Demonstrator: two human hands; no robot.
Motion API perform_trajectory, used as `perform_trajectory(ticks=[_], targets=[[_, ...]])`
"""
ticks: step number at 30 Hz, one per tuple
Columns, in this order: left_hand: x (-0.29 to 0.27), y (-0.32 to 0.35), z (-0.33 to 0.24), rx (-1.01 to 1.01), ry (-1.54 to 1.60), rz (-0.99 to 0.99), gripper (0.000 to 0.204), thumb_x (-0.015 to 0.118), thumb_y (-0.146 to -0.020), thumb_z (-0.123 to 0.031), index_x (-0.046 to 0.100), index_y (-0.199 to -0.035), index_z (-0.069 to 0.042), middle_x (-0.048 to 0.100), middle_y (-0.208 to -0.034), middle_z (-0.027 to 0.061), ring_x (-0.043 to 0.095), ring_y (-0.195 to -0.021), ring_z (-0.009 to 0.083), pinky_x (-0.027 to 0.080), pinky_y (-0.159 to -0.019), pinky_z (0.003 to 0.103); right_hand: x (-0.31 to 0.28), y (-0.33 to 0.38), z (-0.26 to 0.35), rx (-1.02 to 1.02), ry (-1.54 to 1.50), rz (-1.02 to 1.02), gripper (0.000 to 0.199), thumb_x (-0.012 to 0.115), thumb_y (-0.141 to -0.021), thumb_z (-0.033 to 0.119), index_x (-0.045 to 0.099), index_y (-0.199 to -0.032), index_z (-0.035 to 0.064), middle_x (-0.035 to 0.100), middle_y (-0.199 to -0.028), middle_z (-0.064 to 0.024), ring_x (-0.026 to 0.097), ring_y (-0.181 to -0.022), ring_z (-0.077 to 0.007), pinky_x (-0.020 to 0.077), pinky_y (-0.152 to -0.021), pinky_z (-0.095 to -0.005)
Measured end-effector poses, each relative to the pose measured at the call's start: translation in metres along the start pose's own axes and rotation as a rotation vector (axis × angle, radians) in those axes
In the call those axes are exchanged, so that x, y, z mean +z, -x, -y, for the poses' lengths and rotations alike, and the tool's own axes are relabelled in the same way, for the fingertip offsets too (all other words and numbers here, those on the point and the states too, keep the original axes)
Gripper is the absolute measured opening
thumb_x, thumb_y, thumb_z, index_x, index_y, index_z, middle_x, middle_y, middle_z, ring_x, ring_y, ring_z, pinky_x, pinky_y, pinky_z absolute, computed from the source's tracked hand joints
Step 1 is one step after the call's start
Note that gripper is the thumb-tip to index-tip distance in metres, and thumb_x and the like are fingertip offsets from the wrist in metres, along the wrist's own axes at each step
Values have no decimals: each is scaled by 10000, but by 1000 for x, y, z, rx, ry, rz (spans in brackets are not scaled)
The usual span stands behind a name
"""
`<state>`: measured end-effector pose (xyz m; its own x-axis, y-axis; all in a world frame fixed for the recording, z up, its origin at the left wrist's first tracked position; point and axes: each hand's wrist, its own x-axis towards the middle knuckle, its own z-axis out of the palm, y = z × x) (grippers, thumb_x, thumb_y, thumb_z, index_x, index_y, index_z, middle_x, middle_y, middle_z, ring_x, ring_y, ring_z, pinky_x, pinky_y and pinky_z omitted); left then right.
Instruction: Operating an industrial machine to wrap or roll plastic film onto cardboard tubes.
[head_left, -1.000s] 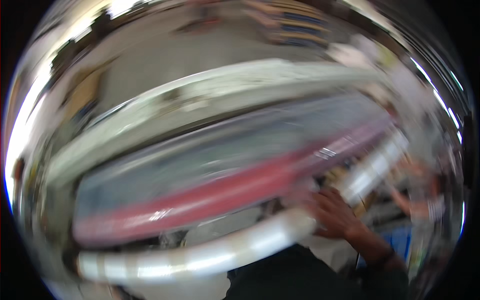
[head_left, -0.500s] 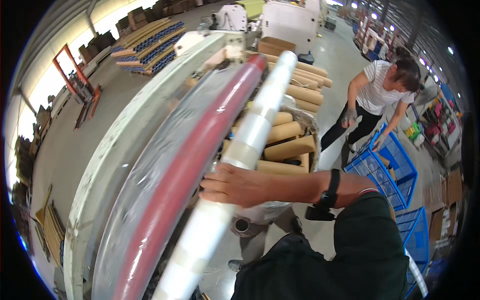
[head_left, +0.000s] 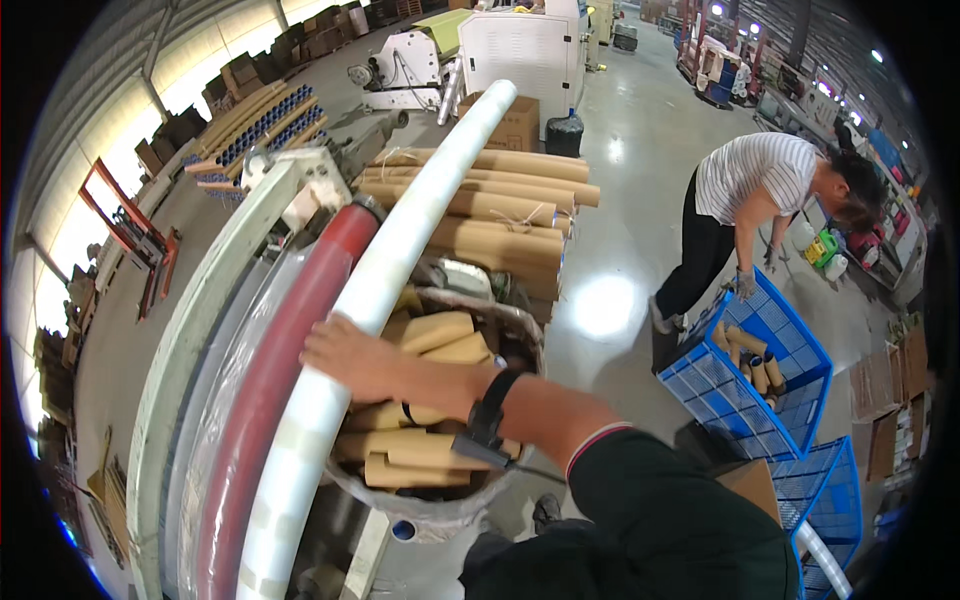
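My right hand (head_left: 350, 358) lies across a long white roll (head_left: 400, 250) that runs from the lower left up to the far middle, with the fingers curled over its top. A dark watch sits on that wrist, and a dark green sleeve covers the arm. Just left of the white roll, a red roller (head_left: 275, 390) and clear film sit in a pale curved machine frame (head_left: 195, 340). My left hand is out of view.
Under my arm stands a round bin (head_left: 440, 500) full of short cardboard tubes. Long cardboard tubes (head_left: 500, 200) are stacked behind it. On the right, another person (head_left: 750, 190) bends over blue crates (head_left: 760, 370) holding tubes. Cardboard boxes (head_left: 880, 400) line the far right.
The view has swung from a blurred look across the machine to a sharp look along the roll. My right hand has stayed on the white roll.
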<state>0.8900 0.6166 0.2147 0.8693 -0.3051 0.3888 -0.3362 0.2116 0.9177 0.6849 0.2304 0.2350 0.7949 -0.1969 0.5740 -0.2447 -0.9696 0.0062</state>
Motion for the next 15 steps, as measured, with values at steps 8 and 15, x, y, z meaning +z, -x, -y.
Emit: perform_trajectory(ticks=[8,15], targets=[[204,14,23,-1,-58,161,409,653,-826,-333,582,-1071,-13,628,-1104,151,555,-1047,282,429,-944,472,-2,21,-75,-173,-454,-113,701,786,-579,323,533,-1164,30,496,-1218,-144,419,-1208,-314,234,-1095,-459],[277,2,48,-69,-114,-93,404,651,-829,-326,580,-1070,-9,629,-1097,156,558,-1037,283,434,-936,475,12,114,-402,1092,-1222,-819,559,671,-837,266,427,-1288,45,495,-1260,-122,457,-1195,-293,365,-1016,-432]])
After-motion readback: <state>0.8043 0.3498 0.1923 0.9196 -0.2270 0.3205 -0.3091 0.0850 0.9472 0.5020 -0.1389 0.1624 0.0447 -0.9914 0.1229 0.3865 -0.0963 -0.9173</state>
